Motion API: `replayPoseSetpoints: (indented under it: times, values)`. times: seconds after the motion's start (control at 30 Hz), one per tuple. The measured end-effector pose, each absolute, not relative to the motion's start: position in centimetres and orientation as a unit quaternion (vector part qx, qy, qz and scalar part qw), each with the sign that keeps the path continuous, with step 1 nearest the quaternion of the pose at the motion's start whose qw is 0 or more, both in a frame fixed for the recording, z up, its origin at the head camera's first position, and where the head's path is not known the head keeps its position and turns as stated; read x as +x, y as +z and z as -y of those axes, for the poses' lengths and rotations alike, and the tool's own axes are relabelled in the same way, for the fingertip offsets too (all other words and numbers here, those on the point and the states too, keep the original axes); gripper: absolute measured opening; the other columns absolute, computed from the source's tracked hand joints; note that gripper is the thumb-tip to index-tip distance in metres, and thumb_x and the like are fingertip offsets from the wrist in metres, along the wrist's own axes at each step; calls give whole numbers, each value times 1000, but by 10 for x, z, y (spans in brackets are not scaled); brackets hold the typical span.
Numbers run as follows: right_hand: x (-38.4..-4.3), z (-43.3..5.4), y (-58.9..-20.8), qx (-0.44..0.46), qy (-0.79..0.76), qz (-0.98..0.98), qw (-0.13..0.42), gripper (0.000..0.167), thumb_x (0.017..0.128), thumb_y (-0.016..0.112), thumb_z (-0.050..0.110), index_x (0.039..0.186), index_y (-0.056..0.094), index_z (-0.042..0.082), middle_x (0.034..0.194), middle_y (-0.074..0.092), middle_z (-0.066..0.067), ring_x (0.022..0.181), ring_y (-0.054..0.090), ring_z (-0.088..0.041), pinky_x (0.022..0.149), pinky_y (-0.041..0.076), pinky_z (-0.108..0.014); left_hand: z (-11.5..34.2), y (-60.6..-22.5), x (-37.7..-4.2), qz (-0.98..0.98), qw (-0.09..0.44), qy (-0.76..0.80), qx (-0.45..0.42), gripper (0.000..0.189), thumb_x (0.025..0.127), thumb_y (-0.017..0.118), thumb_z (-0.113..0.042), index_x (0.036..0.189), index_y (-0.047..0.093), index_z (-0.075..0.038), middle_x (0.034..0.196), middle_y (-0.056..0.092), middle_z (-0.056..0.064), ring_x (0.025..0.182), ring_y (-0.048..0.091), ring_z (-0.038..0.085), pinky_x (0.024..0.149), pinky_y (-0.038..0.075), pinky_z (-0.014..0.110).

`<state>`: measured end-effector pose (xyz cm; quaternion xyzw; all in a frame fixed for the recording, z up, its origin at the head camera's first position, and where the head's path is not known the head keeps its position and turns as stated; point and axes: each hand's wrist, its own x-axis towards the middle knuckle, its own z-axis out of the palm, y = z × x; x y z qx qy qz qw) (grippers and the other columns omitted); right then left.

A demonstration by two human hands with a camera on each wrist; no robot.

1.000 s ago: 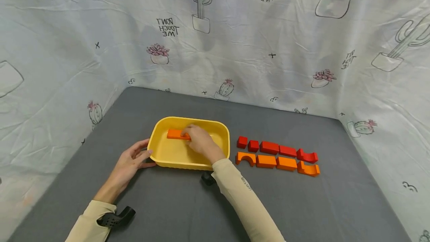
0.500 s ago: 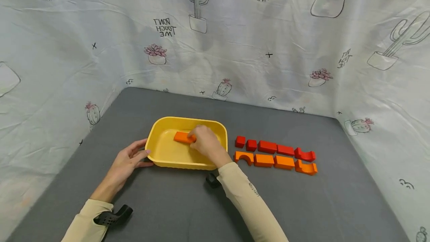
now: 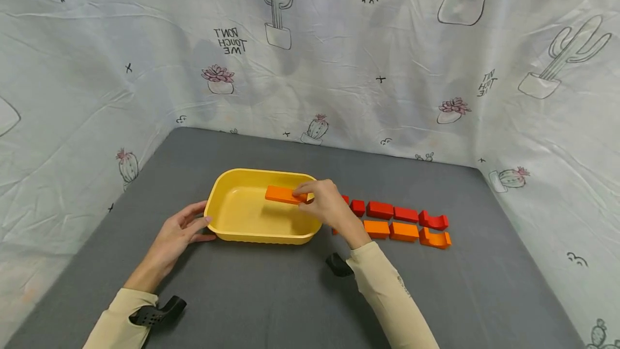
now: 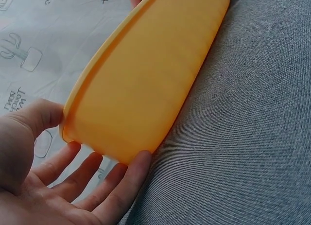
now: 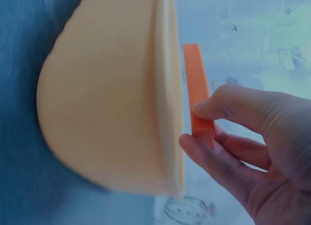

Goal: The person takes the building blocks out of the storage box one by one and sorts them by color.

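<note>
In the head view a yellow plastic tub stands on the grey table. My left hand holds its left end, the thumb at the rim and the fingertips against the outer wall, as the left wrist view also shows. Over the tub's right side my right hand pinches a long orange block by its right end, between thumb and fingers. In the right wrist view the orange block is above the rim of the tub. Part of the block is hidden by the fingers.
Right of the tub lie two rows of blocks: red ones such as a rectangular block behind, orange ones such as a notched block in front. My right hand partly covers the rows' left end. A white printed curtain encloses the table.
My right hand has lifted the orange block from the tub's floor and moved it right, toward the right rim. The left hand keeps its hold on the tub.
</note>
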<state>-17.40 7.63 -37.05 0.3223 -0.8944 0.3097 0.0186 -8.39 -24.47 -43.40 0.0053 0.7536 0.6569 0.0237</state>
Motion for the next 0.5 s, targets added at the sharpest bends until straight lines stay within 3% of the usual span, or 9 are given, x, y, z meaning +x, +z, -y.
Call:
replayPoseSetpoints:
  times: [0.1,0.17,0.33,0.5]
  values:
    - [-171,-97,-369,316,332,889,25,25,84,73,-1,107,76,4,113,71,-10,101,67,-23,74,60,-25,243,-434,-84,-752,30,658,7,59,100,58,-23,149,35,1,145,40,25,104,62,5,83,60,34]
    - [-168,-113,-367,317,340,885,35,25,84,72,-2,108,76,4,115,70,-11,91,69,-22,68,60,-23,243,-435,-85,-750,32,661,9,59,101,58,-22,149,34,2,145,40,25,104,62,5,83,60,35]
    - [-162,-161,-363,314,338,885,70,27,82,74,-5,107,75,3,114,70,-10,85,69,-23,66,60,-26,242,-435,-85,-747,29,664,13,58,101,57,-21,149,34,2,145,40,26,106,62,8,84,59,35]
    - [-157,-215,-361,285,330,895,93,33,79,74,-11,110,74,0,116,69,-15,100,67,-30,72,62,-35,244,-435,-85,-748,26,663,12,59,101,57,-23,149,34,2,145,40,25,107,62,8,84,59,36]
